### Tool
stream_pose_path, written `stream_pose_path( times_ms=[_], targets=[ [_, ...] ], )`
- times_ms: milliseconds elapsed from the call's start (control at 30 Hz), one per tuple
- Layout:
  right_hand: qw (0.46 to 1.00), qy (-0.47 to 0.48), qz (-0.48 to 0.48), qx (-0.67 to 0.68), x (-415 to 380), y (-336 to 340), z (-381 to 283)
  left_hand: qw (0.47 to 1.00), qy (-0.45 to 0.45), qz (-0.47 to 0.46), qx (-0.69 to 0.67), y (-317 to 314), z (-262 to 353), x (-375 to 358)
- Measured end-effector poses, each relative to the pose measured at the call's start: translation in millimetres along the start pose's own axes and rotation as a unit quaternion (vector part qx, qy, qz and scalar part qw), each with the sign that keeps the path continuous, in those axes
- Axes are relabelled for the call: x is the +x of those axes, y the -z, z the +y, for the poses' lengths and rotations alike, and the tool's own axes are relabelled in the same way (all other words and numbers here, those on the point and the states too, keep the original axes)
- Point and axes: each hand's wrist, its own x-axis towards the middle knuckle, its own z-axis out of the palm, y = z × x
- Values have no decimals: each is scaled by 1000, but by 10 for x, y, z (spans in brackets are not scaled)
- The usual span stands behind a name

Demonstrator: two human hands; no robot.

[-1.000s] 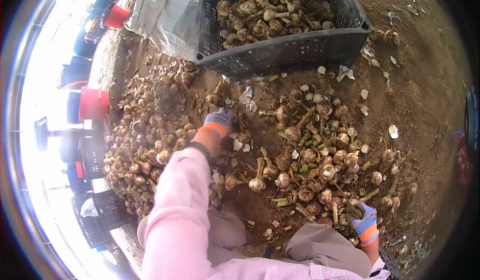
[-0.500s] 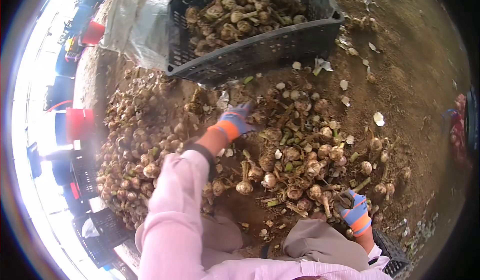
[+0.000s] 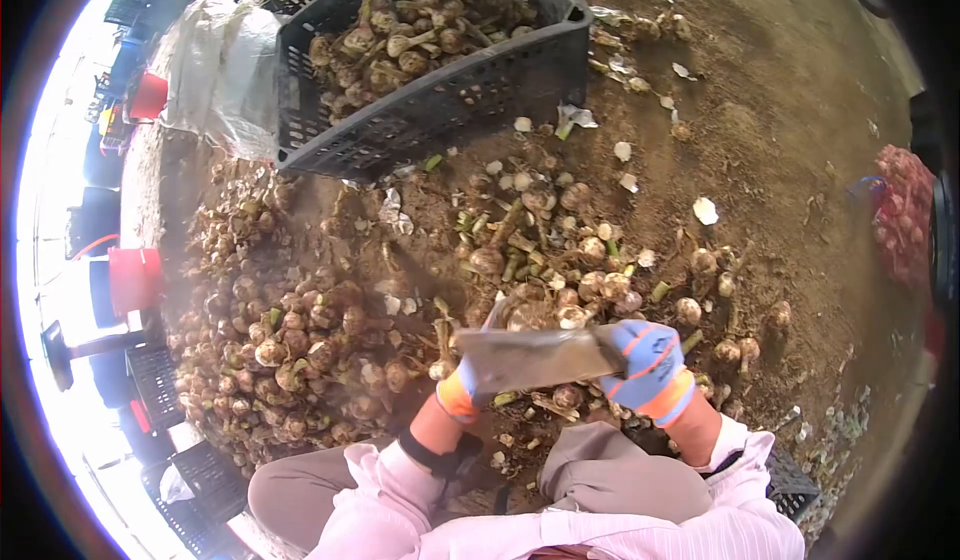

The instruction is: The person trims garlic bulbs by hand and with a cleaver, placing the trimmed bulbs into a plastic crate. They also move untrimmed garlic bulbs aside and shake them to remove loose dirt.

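My right hand (image 3: 645,365), in a blue and orange glove, is closed on the handle of a broad-bladed knife (image 3: 540,357). Its flat, dull blade, smeared by motion, reaches leftward across my left hand (image 3: 463,385). That hand wears a matching glove, and the blade hides most of its fingers. Just above the blade shows a blurred garlic bulb (image 3: 527,312), close to the left fingertips; I cannot tell whether they hold it. Around and below both hands lie garlic bulbs (image 3: 568,396) with cut stems and roots, on the soil between my knees.
A black plastic crate (image 3: 440,100) of stemmed garlic stands ahead, beside a whitish plastic sack (image 3: 225,75). To the left spreads a large heap of trimmed bulbs (image 3: 290,355), with a red bucket (image 3: 135,280) beyond. A red net bag (image 3: 903,215) sits far right.
My left hand has come back from the far pile toward my body. The right hand has risen inward with the knife, so the hands now meet in front of me. The view has shifted right.
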Motion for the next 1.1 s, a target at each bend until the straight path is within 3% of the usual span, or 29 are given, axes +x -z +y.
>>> stream_pose_path(
  times_ms=[100, 367, 533, 567, 600, 633, 667, 700, 767, 800, 867, 900, 933, 967, 1000, 1067, 1100],
  targets=[
    [994, 38, -78, -73, -76, 36, -81, 999, 23, -9, -45, -221, -76, -78],
    [996, 24, -69, -54, -283, 118, -108, 1000, 1, -15, 4, -570, -26, -67],
    [997, 46, 6, -58, -361, 8, 176, 981, -31, -41, 185, -699, -21, -61],
    [990, -6, 19, -139, -346, -54, 347, 963, -67, -55, 255, -738, 82, -102],
    [977, -185, -1, -108, -309, 9, 601, 978, -92, -57, 181, -834, 191, -186],
    [967, -239, 88, -17, -428, 59, 647, 986, -116, -62, 107, -930, 299, -272],
    [943, -276, 171, 71, -454, 104, 671, 923, -232, -106, 288, -944, 405, -222],
    [933, -230, 173, 218, -484, 62, 620, 983, -89, -47, 156, -901, 308, -234],
    [830, -145, 179, 508, -473, -51, 405, 980, -102, -42, 167, -939, 179, -113],
    [812, -166, 108, 549, -452, -39, 290, 907, -297, -73, 289, -943, 71, 46],
    [793, -166, 76, 581, -356, 72, 76, 767, -268, -4, 583, -1064, 242, 32],
    [793, -167, 72, 581, -374, 21, 97, 769, -199, 13, 608, -1137, 346, -21],
    [816, -147, 82, 552, -379, -66, 143, 767, -201, 16, 609, -1066, 269, -16],
    [839, -125, 90, 522, -377, -119, 159, 878, -123, -11, 463, -980, 168, -5],
    [822, -108, 122, 545, -374, -145, 99, 905, -98, -31, 414, -904, 108, -18],
    [876, -119, 53, 464, -462, -107, 193, 947, -43, -63, 311, -839, 97, -23],
    [899, -101, 62, 422, -482, -39, 244, 848, -158, -114, 492, -814, 107, 19]
  ],
)
